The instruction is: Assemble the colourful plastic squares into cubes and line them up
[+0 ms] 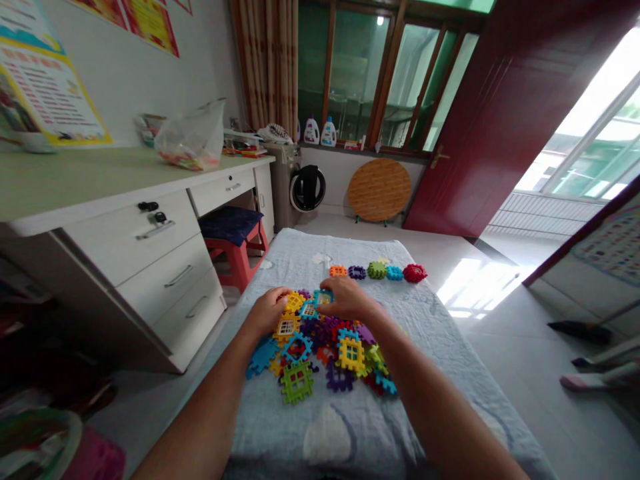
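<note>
Head view shows the right hand (pixel 345 298) grasping a blue block (pixel 323 296), the left hand (pixel 270 311) against a yellow block (pixel 295 302), its grip impossible to tell, a block pile (pixel 330 331) just nearer than both, and assembled pieces (pixel 377 270) beyond the right hand.

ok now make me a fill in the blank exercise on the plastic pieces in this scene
The right hand holds a ____ piece.
Beyond the pile lies a row of clusters, ____ in all.
The rightmost cluster is ____.
The cluster in the row's middle is ____.

Missing words: light blue; five; red; green.
</note>
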Available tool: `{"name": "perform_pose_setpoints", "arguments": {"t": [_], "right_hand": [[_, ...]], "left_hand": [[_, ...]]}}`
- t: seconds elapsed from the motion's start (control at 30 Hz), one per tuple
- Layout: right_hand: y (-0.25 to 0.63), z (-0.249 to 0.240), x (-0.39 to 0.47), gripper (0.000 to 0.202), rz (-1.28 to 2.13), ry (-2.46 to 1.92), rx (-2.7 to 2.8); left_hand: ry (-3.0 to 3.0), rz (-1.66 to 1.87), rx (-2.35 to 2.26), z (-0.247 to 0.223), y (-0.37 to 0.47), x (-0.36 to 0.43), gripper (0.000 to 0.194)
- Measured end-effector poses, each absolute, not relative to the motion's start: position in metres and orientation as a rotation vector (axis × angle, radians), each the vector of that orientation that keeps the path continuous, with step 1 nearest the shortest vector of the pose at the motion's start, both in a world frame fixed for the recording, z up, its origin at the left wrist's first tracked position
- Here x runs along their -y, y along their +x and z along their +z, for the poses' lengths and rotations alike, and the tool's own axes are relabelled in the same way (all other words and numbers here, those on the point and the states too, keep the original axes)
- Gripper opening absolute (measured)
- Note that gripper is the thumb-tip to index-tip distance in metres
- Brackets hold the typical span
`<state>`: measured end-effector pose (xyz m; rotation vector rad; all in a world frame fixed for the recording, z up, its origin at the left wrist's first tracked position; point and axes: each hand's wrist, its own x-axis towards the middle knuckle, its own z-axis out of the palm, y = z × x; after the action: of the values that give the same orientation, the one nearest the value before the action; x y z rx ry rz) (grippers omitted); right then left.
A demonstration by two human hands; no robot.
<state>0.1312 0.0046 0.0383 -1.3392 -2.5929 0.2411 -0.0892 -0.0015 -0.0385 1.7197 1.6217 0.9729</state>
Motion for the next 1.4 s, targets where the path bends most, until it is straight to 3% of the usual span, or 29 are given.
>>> {"name": "perform_pose_setpoints", "arguments": {"t": [0.17, 0.6, 0.83, 1.0, 1.17, 1.4], "right_hand": [[0.093, 0.031, 0.001, 0.047, 0.098, -1.463, 2.686], [0.081, 0.023, -0.005, 0.055, 0.095, -1.581, 2.717], [0.201, 0.037, -0.032, 0.049, 0.139, -1.582, 2.425], [0.29, 0.009, -0.031, 0.046, 0.119, -1.804, 2.431], [0.312, -0.022, -0.024, 0.05, 0.188, -1.856, 2.416], [0.313, -0.023, -0.028, 0.049, 0.189, -1.817, 2.4]], "left_hand": [[1.791, 0.986, -1.706, -0.038, -0.093, 0.003, 0.033], [1.933, 0.882, -1.63, -0.035, -0.086, 0.006, 0.034], [1.974, 0.801, -1.713, -0.031, -0.083, 0.009, 0.037], [1.986, 0.817, -1.713, -0.034, -0.082, 0.007, 0.036], [1.918, 0.803, -1.733, -0.04, -0.085, 0.003, 0.043], [1.833, 0.794, -1.738, -0.046, -0.087, 0.0, 0.05]]}}
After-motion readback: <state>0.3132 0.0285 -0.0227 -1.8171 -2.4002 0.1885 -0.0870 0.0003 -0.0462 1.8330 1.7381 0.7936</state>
